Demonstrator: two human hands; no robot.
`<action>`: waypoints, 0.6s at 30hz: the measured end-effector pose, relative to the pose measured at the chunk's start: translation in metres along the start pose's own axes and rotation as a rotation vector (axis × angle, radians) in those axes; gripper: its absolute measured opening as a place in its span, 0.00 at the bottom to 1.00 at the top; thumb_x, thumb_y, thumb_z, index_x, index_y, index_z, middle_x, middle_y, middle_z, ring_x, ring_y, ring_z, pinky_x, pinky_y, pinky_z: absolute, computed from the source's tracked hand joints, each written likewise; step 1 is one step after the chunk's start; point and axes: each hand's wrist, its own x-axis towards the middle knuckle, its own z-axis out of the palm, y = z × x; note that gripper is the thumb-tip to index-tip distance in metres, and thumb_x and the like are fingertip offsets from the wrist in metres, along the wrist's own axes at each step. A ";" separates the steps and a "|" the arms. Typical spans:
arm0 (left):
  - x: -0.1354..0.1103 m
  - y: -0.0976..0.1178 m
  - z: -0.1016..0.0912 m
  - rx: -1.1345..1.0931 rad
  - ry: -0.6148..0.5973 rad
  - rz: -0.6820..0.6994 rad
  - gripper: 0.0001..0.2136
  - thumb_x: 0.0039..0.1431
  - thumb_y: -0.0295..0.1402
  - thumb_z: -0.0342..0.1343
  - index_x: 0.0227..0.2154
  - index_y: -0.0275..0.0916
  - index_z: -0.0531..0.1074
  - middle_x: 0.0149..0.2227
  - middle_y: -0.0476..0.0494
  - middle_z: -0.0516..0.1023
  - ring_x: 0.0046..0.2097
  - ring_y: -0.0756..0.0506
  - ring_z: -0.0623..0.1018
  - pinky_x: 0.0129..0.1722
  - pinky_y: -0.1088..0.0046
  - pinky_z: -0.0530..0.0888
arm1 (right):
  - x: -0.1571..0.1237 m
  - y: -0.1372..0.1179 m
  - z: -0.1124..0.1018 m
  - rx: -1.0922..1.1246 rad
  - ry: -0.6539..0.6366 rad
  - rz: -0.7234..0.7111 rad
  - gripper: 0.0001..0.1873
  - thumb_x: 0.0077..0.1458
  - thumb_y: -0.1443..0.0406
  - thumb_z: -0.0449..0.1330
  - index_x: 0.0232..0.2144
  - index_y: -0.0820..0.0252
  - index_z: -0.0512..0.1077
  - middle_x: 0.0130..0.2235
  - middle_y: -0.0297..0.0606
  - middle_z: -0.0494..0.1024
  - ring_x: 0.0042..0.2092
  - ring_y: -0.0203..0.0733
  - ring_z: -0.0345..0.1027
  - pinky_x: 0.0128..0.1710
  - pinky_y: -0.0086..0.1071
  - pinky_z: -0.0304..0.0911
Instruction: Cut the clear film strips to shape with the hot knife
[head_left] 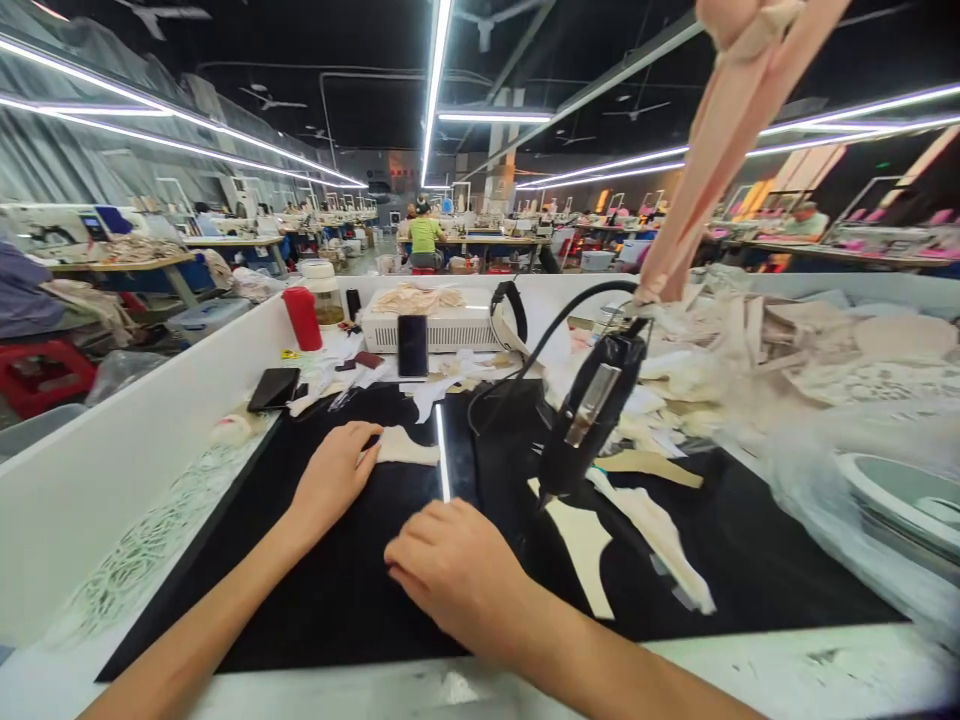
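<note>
My left hand (pixel 341 468) has its thumb and fingertips closed on the left end of a small cream fabric piece (pixel 409 448). That piece lies over the black mat (pixel 322 600), and its right end reaches a bright white line on a dark glossy panel (pixel 461 455). Just below the panel is my right hand (pixel 457 565), its fingers curled in; anything inside them is hidden. To its right, a cream cut piece (pixel 583 545) and a longer pale strip (pixel 660 535) lie on the mat. A black corded tool (pixel 592 410) hangs above them from pink cloth strips (pixel 701 160).
White walls (pixel 172 410) edge the table. At the back stand a phone (pixel 412 345), a white vented box (pixel 457 325) and a red thread cone (pixel 301 318). Fabric scraps (pixel 847 340) heap at right, beside a round grey-rimmed object (pixel 900 500). Tangled pale threads (pixel 157 530) lie left.
</note>
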 end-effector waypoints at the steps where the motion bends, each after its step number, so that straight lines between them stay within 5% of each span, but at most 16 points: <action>1: -0.004 0.003 0.000 -0.002 -0.008 0.011 0.13 0.68 0.35 0.50 0.49 0.39 0.74 0.49 0.38 0.78 0.52 0.36 0.76 0.58 0.52 0.71 | -0.017 -0.002 -0.007 0.017 -0.020 0.010 0.07 0.66 0.64 0.59 0.36 0.50 0.77 0.35 0.30 0.83 0.38 0.41 0.74 0.38 0.34 0.65; 5: -0.021 0.025 0.005 0.003 -0.072 0.068 0.13 0.70 0.37 0.47 0.47 0.41 0.75 0.47 0.41 0.79 0.49 0.39 0.78 0.54 0.57 0.74 | -0.088 0.019 -0.040 0.074 -0.020 0.186 0.07 0.65 0.66 0.61 0.35 0.49 0.77 0.32 0.27 0.83 0.34 0.38 0.76 0.37 0.29 0.69; 10: -0.039 0.082 0.018 -0.081 -0.245 0.238 0.13 0.73 0.32 0.45 0.48 0.43 0.76 0.42 0.46 0.80 0.44 0.45 0.80 0.47 0.67 0.76 | -0.154 0.071 -0.062 0.020 0.049 0.471 0.13 0.69 0.61 0.54 0.40 0.50 0.79 0.38 0.36 0.84 0.38 0.44 0.80 0.38 0.34 0.73; 15: -0.050 0.144 0.039 -0.105 -0.351 0.436 0.11 0.72 0.29 0.50 0.48 0.42 0.76 0.39 0.47 0.80 0.39 0.45 0.81 0.41 0.69 0.77 | -0.171 0.082 -0.050 -0.050 0.062 0.484 0.12 0.67 0.57 0.57 0.47 0.50 0.78 0.45 0.37 0.83 0.44 0.44 0.79 0.41 0.35 0.74; 18: -0.050 0.166 0.055 -0.119 -0.378 0.487 0.10 0.72 0.28 0.50 0.48 0.42 0.76 0.37 0.47 0.80 0.38 0.45 0.81 0.39 0.69 0.77 | -0.167 0.078 -0.041 -0.152 0.024 0.433 0.11 0.69 0.61 0.55 0.42 0.53 0.78 0.40 0.36 0.83 0.40 0.44 0.79 0.37 0.36 0.72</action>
